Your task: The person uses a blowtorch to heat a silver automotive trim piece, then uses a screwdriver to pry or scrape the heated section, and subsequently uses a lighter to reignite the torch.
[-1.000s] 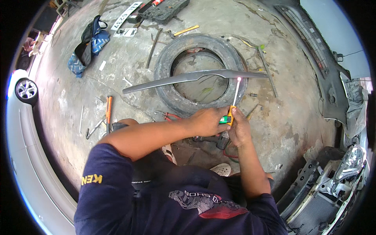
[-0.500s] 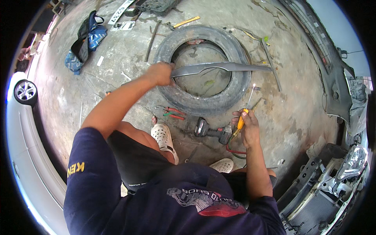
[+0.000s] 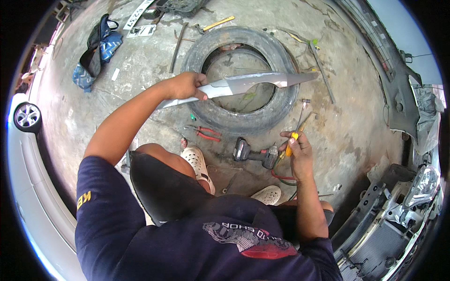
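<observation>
My left hand (image 3: 185, 86) is closed around a long, curved silver trim panel (image 3: 251, 83) near its left end. The panel lies across the top of a black tyre (image 3: 234, 124) on the floor and sticks out past both sides. Lower right, my right hand (image 3: 300, 149) grips a yellow-handled tool with a thin metal shaft (image 3: 293, 142), its shaft pointing away from me. Just beside that shaft shows a bent brass-coloured nozzle (image 3: 309, 119). Red and green hoses run below the right hand; where they join is partly hidden.
A cordless drill (image 3: 255, 154) and red-handled pliers (image 3: 207, 134) lie between me and the tyre. Beyond it are a yellow-handled hammer (image 3: 215, 24) and metal bars. A blue bag (image 3: 96, 54) lies far left. A car's exposed front (image 3: 384, 234) stands at right, another car (image 3: 42, 182) at left.
My left hand has shifted slightly left and toward the panel's inner part. The panel has slid left, tilted and turned its broad face up. My right hand has barely moved.
</observation>
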Action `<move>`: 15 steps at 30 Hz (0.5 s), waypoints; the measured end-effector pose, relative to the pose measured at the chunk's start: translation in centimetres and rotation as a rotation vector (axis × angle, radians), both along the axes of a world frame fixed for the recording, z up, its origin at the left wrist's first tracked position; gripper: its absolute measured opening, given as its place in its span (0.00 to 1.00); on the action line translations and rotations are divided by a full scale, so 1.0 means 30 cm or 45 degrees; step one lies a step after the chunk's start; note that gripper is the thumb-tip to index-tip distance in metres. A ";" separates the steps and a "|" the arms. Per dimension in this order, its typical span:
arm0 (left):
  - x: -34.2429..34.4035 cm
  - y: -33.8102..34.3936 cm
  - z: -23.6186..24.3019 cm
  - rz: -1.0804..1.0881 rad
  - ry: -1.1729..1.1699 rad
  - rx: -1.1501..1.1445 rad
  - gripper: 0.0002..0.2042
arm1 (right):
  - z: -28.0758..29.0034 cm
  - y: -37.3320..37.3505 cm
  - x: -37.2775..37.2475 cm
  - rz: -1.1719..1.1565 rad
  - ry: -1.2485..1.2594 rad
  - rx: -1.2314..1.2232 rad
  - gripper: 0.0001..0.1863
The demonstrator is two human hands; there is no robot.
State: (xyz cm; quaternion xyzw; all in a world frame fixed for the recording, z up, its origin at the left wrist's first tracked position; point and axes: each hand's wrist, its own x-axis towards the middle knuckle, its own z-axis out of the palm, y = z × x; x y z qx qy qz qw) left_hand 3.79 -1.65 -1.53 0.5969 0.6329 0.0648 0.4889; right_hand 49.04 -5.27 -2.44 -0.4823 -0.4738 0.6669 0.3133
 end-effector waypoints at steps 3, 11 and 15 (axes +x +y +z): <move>0.135 -0.091 0.302 -0.166 0.171 0.020 0.12 | 0.068 -0.006 -0.045 0.009 0.042 0.114 0.11; 0.359 -0.411 0.664 0.247 0.111 -0.223 0.19 | 0.181 -0.035 -0.210 0.205 0.082 0.435 0.25; 0.442 -0.523 0.627 0.413 -0.244 -0.113 0.33 | 0.178 -0.046 -0.238 0.267 0.082 0.659 0.26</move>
